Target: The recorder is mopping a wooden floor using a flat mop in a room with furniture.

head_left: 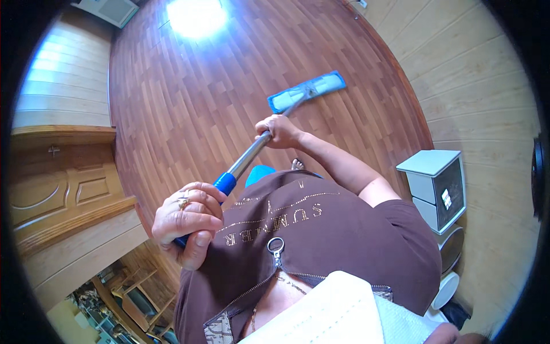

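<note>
Two bare hands work one mop (245, 160), and the step in hand looks to be a floor-mopping stroke, with the mop head (307, 92) lying out in front of the person on the wooden floor (172, 114), somewhat to the right. The left hand (190, 222) is closed around the blue grip (225, 183) near the upper end of the pole, close against the brown shirt (344, 229), while the right hand (279, 131) is wrapped around the silver part lower down, nearer the mop head. To my eye, the next move calls for the lower hand to push or draw the pole and the upper one to steer it, with the pad flat on the boards and clear of the right-hand wall (475, 86); whether the mop is moving, I cannot tell. Counted out, it comes to one mop with one blue pad, two hands, both grasping, at least one ring (183, 203) on the left hand, one foot (297, 165) peeping past the shirt, one small white cabinet (429, 160) by the wall, and one wooden door (63, 189) on the left
</note>
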`<state>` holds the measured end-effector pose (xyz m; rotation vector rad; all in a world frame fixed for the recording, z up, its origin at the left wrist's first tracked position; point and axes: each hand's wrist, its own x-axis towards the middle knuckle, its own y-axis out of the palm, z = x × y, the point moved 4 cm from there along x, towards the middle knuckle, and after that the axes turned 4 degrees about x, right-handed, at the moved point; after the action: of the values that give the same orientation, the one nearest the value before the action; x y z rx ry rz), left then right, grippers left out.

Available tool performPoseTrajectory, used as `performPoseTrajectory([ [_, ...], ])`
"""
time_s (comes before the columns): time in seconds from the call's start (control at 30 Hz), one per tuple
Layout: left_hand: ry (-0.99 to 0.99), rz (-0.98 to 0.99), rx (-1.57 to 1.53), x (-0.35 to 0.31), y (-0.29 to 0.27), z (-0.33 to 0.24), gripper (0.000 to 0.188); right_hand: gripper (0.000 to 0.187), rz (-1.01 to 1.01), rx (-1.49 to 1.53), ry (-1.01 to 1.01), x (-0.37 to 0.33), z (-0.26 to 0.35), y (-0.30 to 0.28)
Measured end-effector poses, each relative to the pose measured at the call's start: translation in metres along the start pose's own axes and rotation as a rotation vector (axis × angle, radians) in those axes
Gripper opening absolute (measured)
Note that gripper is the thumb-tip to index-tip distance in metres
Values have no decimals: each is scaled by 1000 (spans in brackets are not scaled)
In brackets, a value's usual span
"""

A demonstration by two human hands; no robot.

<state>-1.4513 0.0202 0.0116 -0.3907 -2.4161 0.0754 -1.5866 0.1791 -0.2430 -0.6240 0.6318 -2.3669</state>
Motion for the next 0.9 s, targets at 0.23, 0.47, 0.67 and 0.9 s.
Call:
performPoseTrajectory([
  [0.23, -44, -228, 237, 13, -12, 45, 28, 18, -42, 32, -103, 91, -60, 22],
  [0.47, -149, -173, 287, 52, -26, 116, 29, 34, -43, -9, -103, 148, -123, 0],
  [0.67, -116, -63, 183, 110, -35, 153, 34, 30, -136, -97, 0, 154, -154, -58],
  [0.9, -48, 261, 45, 171, -19, 194, 21, 28, -329, -168, 204, 106, -184, -127],
])
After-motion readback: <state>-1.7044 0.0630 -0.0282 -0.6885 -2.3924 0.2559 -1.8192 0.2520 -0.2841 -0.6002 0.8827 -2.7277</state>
